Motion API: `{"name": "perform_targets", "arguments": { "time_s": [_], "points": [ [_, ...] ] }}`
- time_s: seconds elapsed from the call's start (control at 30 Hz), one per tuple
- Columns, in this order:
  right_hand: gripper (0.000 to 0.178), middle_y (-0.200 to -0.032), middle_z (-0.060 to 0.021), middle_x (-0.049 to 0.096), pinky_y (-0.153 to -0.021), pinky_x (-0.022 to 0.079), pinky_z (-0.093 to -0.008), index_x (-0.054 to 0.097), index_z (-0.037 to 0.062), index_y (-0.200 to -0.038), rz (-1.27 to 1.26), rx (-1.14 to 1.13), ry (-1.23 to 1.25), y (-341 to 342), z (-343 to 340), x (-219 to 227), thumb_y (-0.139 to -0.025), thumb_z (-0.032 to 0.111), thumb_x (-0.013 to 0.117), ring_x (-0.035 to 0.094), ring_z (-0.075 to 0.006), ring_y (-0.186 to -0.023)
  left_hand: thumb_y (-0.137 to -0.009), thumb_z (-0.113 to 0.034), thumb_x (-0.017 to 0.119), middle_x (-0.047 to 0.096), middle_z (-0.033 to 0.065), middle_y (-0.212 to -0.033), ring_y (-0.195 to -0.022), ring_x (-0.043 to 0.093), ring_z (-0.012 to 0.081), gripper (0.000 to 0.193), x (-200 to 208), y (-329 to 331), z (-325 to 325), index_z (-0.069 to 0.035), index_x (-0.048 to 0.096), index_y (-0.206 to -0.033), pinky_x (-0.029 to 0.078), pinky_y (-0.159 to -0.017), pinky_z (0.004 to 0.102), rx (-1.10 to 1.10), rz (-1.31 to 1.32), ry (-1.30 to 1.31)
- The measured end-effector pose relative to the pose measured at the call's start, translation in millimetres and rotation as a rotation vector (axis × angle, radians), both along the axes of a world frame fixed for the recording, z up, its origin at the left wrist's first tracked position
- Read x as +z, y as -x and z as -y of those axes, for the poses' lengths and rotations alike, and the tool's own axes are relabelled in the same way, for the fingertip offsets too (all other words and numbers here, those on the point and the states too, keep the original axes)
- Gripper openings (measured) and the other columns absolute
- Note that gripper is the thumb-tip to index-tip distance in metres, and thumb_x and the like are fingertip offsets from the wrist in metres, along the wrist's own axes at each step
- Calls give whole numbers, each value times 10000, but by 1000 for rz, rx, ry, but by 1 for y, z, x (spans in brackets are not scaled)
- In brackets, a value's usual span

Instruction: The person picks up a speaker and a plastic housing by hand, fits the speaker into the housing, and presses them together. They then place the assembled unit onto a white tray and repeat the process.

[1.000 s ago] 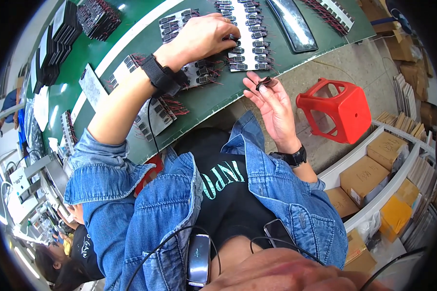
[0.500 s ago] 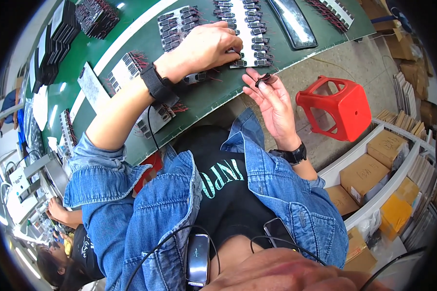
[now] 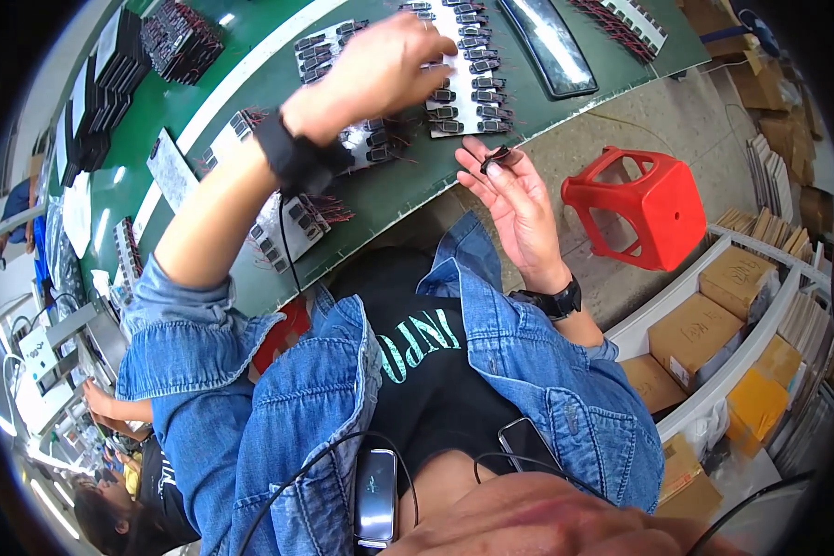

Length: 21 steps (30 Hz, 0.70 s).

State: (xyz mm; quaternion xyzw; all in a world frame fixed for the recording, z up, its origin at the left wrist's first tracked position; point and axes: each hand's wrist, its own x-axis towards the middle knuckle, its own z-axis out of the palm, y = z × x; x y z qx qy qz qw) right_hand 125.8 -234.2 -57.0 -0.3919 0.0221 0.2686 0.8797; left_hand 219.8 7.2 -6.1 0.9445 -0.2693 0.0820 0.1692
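Note:
My left hand (image 3: 385, 69) is over the green workbench, blurred, with its thumb and a finger apart and nothing visible between them. Below and beside its fingertips lies a white strip (image 3: 464, 69) lined on both sides with small black rectangular parts with thin red and dark wires. Beyond the bench edge, my right hand (image 3: 519, 199) pinches a small black part (image 3: 494, 159) between thumb and fingers, palm turned up. Another strip of the same parts (image 3: 315, 57) is partly covered by my left hand, and more parts (image 3: 375, 139) lie under its wrist.
A glossy black panel (image 3: 551, 46) lies right of the strip on the bench (image 3: 394, 190). Stacked black pieces (image 3: 111, 69) stand far left. A red plastic stool (image 3: 672, 204) is on the floor at right, near shelving with cardboard boxes (image 3: 695, 329). A co-worker (image 3: 120, 500) is at lower left.
My left hand has lifted off the near end of the white strip and moved up and left. My right hand has shifted slightly and keeps the small black part.

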Motion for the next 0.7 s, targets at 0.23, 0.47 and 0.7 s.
{"name": "perform_targets", "arguments": {
  "time_s": [0.23,0.47,0.7],
  "points": [
    [171,-1405,-244,516,-1064,480,-404,542,38,-1181,54,-28,146,1,11,11,-1017,79,517,540,-328,-1296,-907,-170,535,674,247,-988,-917,634,428,312,-14,-70,-32,38,659,-1104,504,-848,485,201,-39,30],
    [197,-1403,-249,514,-1086,460,-411,518,34,-1213,7,-17,38,-4,7,14,-1023,88,505,534,-333,-1302,-920,-152,464,672,279,-1002,-925,640,460,337,-58,-104,-48,20,657,-1136,508,-852,493,227,-93,110],
    [192,-1405,-264,506,-1112,438,-419,510,31,-1211,11,-70,52,-2,5,13,-1028,88,497,519,-341,-1315,-897,-139,472,698,264,-955,-919,677,420,328,-27,-111,-35,-17,695,-1104,530,-838,453,251,-193,199]
  ]
}}
